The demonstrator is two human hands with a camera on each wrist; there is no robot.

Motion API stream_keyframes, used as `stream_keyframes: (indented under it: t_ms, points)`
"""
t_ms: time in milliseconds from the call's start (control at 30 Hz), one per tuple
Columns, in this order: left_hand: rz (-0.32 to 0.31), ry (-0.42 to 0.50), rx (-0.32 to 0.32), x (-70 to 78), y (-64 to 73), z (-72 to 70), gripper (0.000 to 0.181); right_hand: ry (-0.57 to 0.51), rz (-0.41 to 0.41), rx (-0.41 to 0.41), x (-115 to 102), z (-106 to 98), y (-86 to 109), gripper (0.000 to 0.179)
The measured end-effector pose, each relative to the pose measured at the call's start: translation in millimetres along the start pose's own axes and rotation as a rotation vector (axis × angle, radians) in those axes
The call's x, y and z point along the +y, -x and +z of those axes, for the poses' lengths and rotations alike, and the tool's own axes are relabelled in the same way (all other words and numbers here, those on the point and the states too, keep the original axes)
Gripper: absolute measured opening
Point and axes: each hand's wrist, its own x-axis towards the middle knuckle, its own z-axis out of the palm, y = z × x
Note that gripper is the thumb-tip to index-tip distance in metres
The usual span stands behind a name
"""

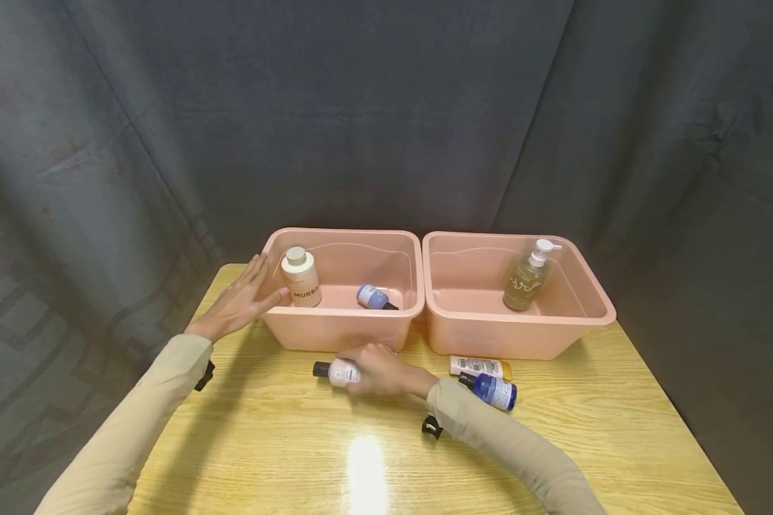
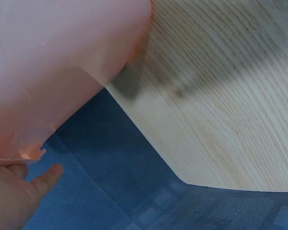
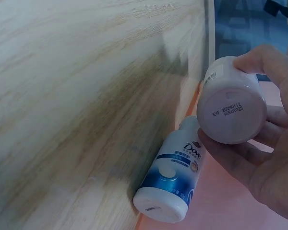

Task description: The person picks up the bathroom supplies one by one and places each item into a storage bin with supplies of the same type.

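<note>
My right hand (image 1: 376, 368) grips a pale bottle (image 1: 344, 373) with a black cap, low over the table in front of the left pink bin (image 1: 335, 330). In the right wrist view, fingers and thumb curl round the bottle (image 3: 233, 112), its printed base facing the camera. Below it, a white and blue Dove bottle (image 3: 168, 172) lies against the bin. My left hand (image 1: 237, 304) rests on the left bin's left rim, fingers extended; the left wrist view shows only part of this hand (image 2: 14, 196). A white bottle (image 1: 303, 282) stands inside that bin, and a small blue bottle (image 1: 373, 297) lies there.
To the right is a second pink bin (image 1: 489, 335) with a greenish pump bottle (image 1: 524, 285) inside. A tube with a yellow end (image 1: 479, 367) and a dark blue bottle (image 1: 494, 391) lie on the table (image 1: 283, 443) before it. A grey curtain (image 1: 373, 121) hangs behind.
</note>
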Motion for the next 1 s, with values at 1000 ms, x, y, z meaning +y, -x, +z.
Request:
stream_keyframes:
  t_ms: [1000]
  points:
    - [-0.004,0.012,-0.007,-1.1,-0.3,-0.7,0.09,-0.11,-0.087,0.049,-7.4,-18.6,1.5,0.04]
